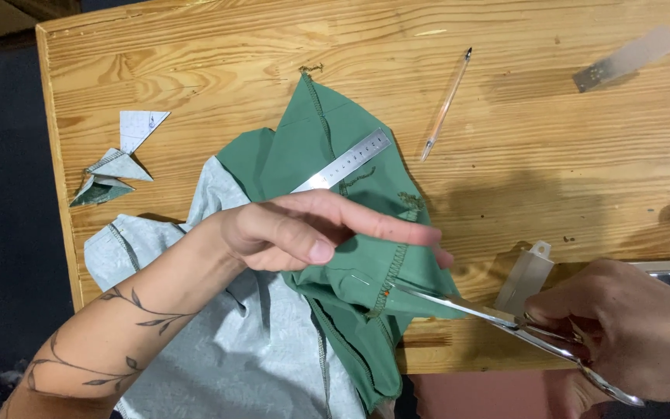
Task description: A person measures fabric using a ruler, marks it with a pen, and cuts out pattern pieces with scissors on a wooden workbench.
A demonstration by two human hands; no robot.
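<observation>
Now, left hand (296,233): we press flat, fingers extended, on the green stitched fabric (350,233) mid-table.
Right hand (630,326): closed around steel scissors (498,318), blades barely parted.
Progress: tips at the pinned right edge; no cut visible yet.

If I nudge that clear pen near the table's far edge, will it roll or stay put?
The pen looks slim, round and light, so it would probably roll sideways on the smooth wooden table. No clip or flat side shows that might stop it. Nothing touches it, so a light push likely moves it.

Sewing workroom: fabric (350,233), scissors (505,322), steel ruler (343,161).
</observation>
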